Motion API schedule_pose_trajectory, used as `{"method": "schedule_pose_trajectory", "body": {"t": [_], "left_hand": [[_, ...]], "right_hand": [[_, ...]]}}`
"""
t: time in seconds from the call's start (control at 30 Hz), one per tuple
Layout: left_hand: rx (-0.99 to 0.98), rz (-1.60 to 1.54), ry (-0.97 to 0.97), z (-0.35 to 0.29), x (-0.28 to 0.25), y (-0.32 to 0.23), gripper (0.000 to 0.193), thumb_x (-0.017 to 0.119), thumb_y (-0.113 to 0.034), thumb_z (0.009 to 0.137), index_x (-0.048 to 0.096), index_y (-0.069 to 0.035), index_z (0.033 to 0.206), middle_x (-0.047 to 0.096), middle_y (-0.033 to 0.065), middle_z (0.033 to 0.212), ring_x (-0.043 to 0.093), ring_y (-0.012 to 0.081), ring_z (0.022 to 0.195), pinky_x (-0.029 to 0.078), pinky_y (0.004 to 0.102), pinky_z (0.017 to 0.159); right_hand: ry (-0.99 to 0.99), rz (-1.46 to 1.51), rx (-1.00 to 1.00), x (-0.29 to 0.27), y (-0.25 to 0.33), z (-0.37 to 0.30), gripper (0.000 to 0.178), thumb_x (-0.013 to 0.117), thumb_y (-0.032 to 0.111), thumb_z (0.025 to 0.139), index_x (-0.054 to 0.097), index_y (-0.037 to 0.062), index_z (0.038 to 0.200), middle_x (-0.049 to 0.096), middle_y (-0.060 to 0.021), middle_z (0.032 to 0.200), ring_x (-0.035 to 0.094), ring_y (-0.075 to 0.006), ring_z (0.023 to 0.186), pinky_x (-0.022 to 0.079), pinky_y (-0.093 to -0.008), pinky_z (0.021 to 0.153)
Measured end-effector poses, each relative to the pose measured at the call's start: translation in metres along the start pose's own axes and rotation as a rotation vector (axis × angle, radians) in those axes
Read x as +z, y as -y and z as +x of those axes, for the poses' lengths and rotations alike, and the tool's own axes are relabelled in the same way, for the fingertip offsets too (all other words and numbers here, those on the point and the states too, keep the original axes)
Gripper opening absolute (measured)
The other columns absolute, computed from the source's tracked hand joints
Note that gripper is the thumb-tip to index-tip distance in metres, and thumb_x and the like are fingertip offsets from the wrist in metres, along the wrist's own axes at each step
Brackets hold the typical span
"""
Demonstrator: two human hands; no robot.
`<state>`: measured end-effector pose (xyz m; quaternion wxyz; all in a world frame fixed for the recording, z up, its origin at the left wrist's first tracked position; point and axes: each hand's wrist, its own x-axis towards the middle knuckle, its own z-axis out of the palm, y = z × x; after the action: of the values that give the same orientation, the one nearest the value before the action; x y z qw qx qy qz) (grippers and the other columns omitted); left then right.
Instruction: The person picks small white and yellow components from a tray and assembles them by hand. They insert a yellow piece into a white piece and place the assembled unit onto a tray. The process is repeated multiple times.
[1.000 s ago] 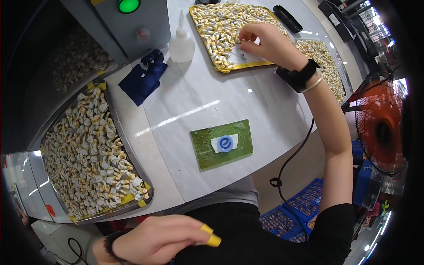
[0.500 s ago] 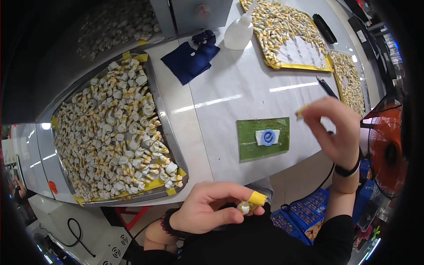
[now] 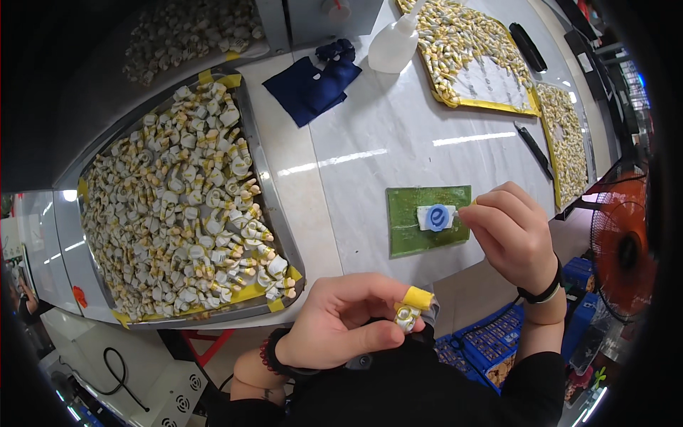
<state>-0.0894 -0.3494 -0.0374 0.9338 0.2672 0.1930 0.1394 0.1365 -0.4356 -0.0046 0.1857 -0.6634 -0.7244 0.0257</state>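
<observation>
My left hand (image 3: pixel 345 320) pinches a small white-and-yellow figurine (image 3: pixel 406 318) between thumb and fingers, in front of my body. Yellow tape (image 3: pixel 418 297) wraps one of its fingertips. At the right edge of a green rectangular mat (image 3: pixel 407 240), the fingers of my right hand (image 3: pixel 514 235) are pinched together. What they hold, if anything, is too small to name. Beside these fingertips a round light-blue piece with a dark curl (image 3: pixel 437 218) lies on a white pad (image 3: pixel 424 219) on the mat.
At left stands a metal tray (image 3: pixel 267 192) heaped with similar figurines. Behind are a navy cloth (image 3: pixel 306 92), a white squeeze bottle (image 3: pixel 393 48), and yellow-edged trays (image 3: pixel 491 107) of small pieces. A black-handled tool (image 3: pixel 533 148) lies at right, near an orange fan (image 3: pixel 626 245).
My right hand has come down and left to the blue piece, its fingers closing together. My left hand has turned the figurine slightly and raised it a little.
</observation>
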Motion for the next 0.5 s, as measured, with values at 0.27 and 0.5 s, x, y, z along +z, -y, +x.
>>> {"method": "schedule_pose_trajectory", "body": {"t": [0.27,0.5], "left_hand": [[-0.024,-0.101,0.183,0.000,-0.011,-0.006,0.029,0.063,-0.004,0.086,0.054,0.005,0.112,0.063,0.0114,0.103,0.061,0.0145,0.100,0.047,0.0296,0.091],[-0.056,-0.155,0.178,0.002,-0.012,-0.004,0.026,0.063,-0.006,0.087,0.055,0.005,0.109,0.064,0.0108,0.101,0.061,0.0135,0.096,0.047,0.0287,0.089]], "right_hand": [[0.005,-0.062,-0.027,0.004,0.002,0.000,0.026,0.061,-0.006,0.058,0.061,-0.0001,0.083,0.057,-0.0077,0.076,0.056,-0.0224,0.067,0.048,-0.0314,0.056],[0.054,-0.064,-0.059,0.010,0.001,-0.001,0.026,0.061,-0.004,0.060,0.061,-0.0005,0.085,0.056,-0.0071,0.077,0.055,-0.0217,0.066,0.047,-0.0312,0.055]]}}
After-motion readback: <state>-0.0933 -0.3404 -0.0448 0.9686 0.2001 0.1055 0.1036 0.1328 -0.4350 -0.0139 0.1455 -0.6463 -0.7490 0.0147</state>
